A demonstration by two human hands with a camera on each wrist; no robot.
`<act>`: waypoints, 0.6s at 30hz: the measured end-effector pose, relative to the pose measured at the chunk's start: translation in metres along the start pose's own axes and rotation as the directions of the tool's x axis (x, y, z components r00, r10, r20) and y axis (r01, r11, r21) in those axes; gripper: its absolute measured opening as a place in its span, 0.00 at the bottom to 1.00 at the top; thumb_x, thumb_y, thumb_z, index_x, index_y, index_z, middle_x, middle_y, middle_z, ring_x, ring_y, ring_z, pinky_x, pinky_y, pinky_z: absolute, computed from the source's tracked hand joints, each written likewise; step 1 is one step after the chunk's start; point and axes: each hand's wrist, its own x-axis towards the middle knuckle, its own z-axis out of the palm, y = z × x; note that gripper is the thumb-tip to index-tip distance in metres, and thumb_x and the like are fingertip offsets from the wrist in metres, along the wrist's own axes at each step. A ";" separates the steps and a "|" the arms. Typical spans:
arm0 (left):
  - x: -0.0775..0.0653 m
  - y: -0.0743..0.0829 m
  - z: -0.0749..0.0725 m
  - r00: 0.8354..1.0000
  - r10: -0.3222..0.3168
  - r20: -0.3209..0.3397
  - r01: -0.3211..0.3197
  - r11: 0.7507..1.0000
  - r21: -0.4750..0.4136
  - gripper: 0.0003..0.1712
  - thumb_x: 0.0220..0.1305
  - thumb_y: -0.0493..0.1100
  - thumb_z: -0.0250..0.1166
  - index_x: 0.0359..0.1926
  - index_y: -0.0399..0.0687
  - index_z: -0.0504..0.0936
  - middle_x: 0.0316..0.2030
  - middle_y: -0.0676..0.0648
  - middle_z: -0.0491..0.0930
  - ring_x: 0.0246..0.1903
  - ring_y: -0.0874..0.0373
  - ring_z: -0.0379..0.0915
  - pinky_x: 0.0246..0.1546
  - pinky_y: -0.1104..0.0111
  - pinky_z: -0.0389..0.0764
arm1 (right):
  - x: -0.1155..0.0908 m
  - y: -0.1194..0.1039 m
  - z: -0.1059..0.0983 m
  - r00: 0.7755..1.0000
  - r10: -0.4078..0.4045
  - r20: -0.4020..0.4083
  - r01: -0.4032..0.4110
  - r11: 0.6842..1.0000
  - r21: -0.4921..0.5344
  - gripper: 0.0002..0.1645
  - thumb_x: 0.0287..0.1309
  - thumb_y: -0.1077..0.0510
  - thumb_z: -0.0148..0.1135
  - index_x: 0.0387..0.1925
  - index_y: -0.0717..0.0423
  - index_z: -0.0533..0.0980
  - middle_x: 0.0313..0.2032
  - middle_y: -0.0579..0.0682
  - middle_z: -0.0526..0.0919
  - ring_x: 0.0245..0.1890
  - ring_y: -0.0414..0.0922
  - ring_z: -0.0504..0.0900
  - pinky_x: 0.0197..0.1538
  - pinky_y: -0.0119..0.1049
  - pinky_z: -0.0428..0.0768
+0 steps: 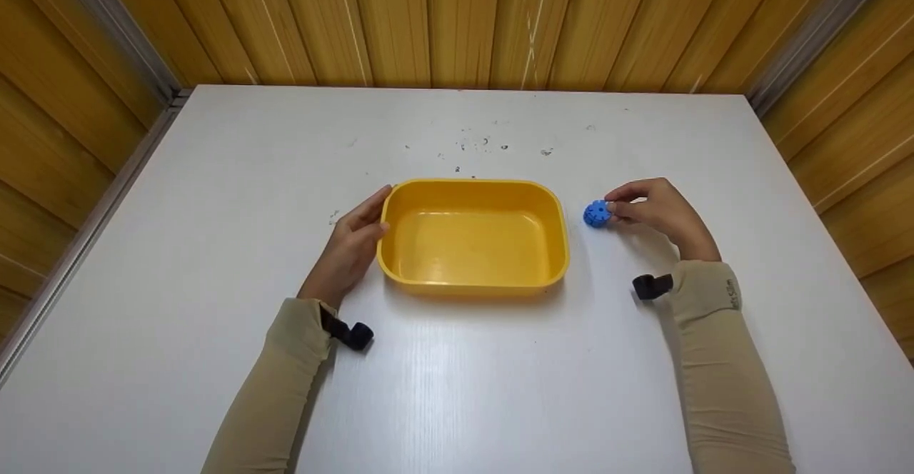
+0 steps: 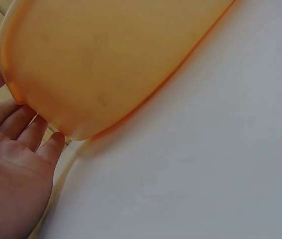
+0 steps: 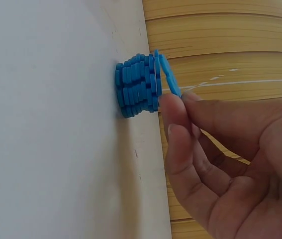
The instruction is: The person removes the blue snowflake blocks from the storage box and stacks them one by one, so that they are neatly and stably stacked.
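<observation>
A yellow plastic basin point(image 1: 475, 274) with rounded corners stands on the white table, and nothing lies inside it. My left hand point(image 1: 353, 242) grips its left end, thumb at the rim and fingers along the outer wall; the left wrist view shows those fingers against the basin's side point(image 2: 106, 64). To the right of the basin stands a short stack of blue notched discs point(image 3: 136, 85). My right hand point(image 1: 660, 213) pinches the top disc point(image 3: 169, 74) between thumb and index finger. That disc is tilted, with one edge at or close to the stack.
The white table point(image 1: 457, 388) has small dark marks point(image 1: 504, 147) behind the basin. Wood-patterned panels point(image 1: 457, 24) rise past its far edge and at both sides. A black wrist camera point(image 1: 357, 336) sits on the left sleeve, another black camera point(image 1: 648, 287) on the right.
</observation>
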 end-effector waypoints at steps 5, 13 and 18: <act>0.000 -0.001 0.000 1.000 0.013 0.008 -0.013 1.000 0.017 0.38 0.72 0.29 0.51 0.80 0.44 0.54 0.81 0.47 0.52 0.81 0.56 0.46 0.81 0.63 0.51 | 0.001 0.000 0.001 1.000 0.002 0.000 -0.002 1.000 -0.007 0.24 0.69 0.52 0.63 0.58 0.64 0.80 0.56 0.65 0.80 0.38 0.38 0.81 0.41 0.14 0.78; 0.000 0.000 -0.001 1.000 0.005 -0.006 -0.005 1.000 -0.003 0.39 0.71 0.29 0.51 0.80 0.42 0.53 0.81 0.46 0.52 0.81 0.55 0.46 0.81 0.63 0.52 | 0.002 0.001 0.001 1.000 0.015 0.001 -0.015 1.000 -0.002 0.24 0.69 0.50 0.63 0.58 0.62 0.80 0.56 0.63 0.81 0.38 0.36 0.82 0.42 0.15 0.78; 0.001 -0.001 -0.002 1.000 0.021 -0.008 -0.021 1.000 -0.004 0.37 0.73 0.31 0.51 0.80 0.41 0.54 0.81 0.46 0.53 0.81 0.56 0.47 0.81 0.63 0.52 | 0.002 0.002 -0.001 1.000 -0.002 0.007 0.001 1.000 0.008 0.28 0.69 0.46 0.62 0.59 0.63 0.79 0.54 0.63 0.81 0.37 0.37 0.83 0.42 0.16 0.79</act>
